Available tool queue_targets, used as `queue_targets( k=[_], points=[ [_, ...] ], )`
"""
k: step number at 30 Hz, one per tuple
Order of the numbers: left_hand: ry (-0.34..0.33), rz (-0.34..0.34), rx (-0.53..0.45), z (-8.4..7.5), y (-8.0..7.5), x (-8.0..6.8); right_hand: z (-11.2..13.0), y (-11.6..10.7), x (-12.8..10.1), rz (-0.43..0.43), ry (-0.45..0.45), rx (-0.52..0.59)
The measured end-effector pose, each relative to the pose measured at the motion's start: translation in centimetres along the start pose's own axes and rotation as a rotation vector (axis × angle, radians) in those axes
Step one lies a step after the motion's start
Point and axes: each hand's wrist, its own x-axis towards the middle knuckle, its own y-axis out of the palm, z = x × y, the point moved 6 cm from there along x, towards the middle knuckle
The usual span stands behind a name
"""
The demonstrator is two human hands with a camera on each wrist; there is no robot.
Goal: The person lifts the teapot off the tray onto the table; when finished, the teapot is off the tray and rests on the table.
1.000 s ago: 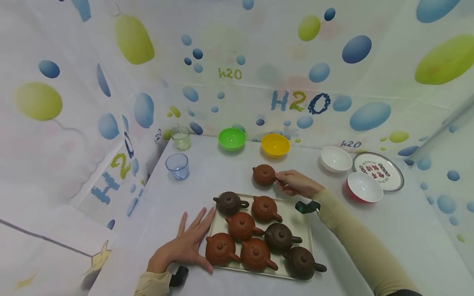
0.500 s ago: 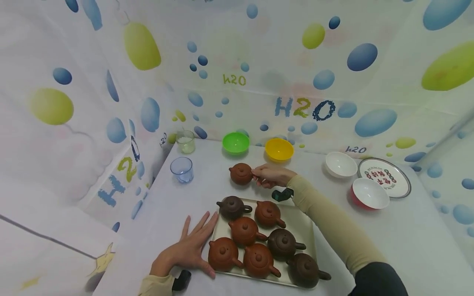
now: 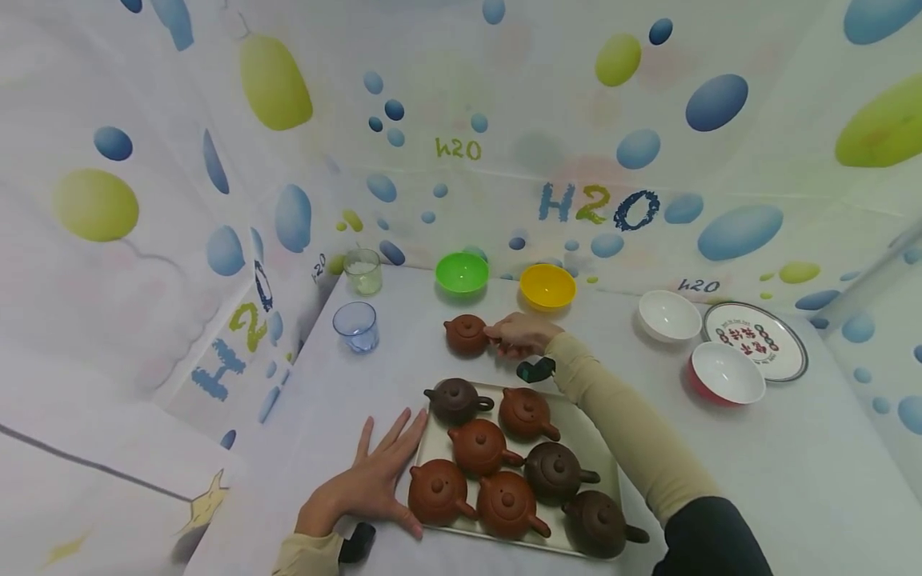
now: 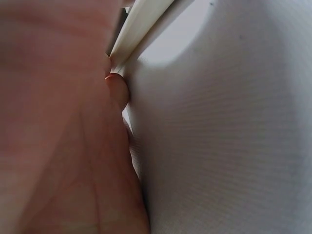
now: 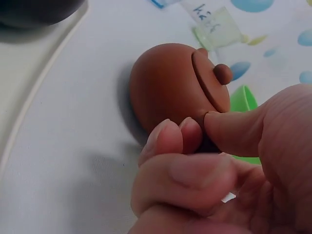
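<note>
My right hand (image 3: 520, 334) pinches the handle of a small reddish-brown clay teapot (image 3: 466, 335), beyond the far edge of the tray. In the right wrist view the teapot (image 5: 170, 87) shows its round body and knobbed lid; thumb and fingers cover its handle. Whether its base touches the table I cannot tell. My left hand (image 3: 370, 480) lies with fingers spread at the left edge of the cream tray (image 3: 594, 448). On the tray stand several teapots, such as a reddish one (image 3: 436, 490) and a dark brown one (image 3: 558, 470).
Behind the held teapot stand a green bowl (image 3: 463, 274) and a yellow bowl (image 3: 547, 288). A blue glass (image 3: 357, 326) and a greenish glass (image 3: 363, 272) are at the left. To the right are a white bowl (image 3: 669, 317), a red-sided bowl (image 3: 727, 374) and a patterned plate (image 3: 785, 344).
My right hand has carried the reddish teapot leftward, mostly in the first half second; since then it has hardly moved. The left hand stays at the tray's edge.
</note>
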Motion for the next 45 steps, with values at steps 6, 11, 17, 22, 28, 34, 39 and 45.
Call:
queue_targets(
  k=[6, 11, 17, 22, 28, 34, 39, 45],
  points=[
    [0.047, -0.041, -0.034, 0.3, 0.2, -0.1, 0.1, 0.1, -0.1, -0.002, 0.022, 0.008],
    [0.064, -0.055, -0.053, 0.5, 0.2, -0.1, 0.1, -0.1, -0.1, -0.025, 0.030, 0.045],
    [0.003, -0.007, -0.019, 0.3, 0.1, 0.0, 0.2, -0.2, -0.3, -0.047, 0.045, 0.068],
    [-0.015, 0.004, -0.031, 0.3, 0.1, 0.0, 0.4, -0.1, -0.4, -0.035, 0.018, 0.101],
    [-0.013, 0.005, -0.032, 0.5, 0.4, 0.1, 0.1, -0.2, -0.3, -0.009, 0.028, 0.114],
    [0.017, -0.007, -0.042, 0.5, 0.6, 0.0, -0.6, -0.6, 0.2, 0.033, 0.012, 0.165],
    [0.012, 0.004, -0.053, 0.5, 0.7, 0.0, -1.0, -0.7, 0.2, 0.039, -0.008, 0.213],
    [0.008, -0.001, -0.049, 0.4, 0.5, 0.0, -0.6, -0.4, 0.3, 0.007, -0.045, 0.141]
  ],
)
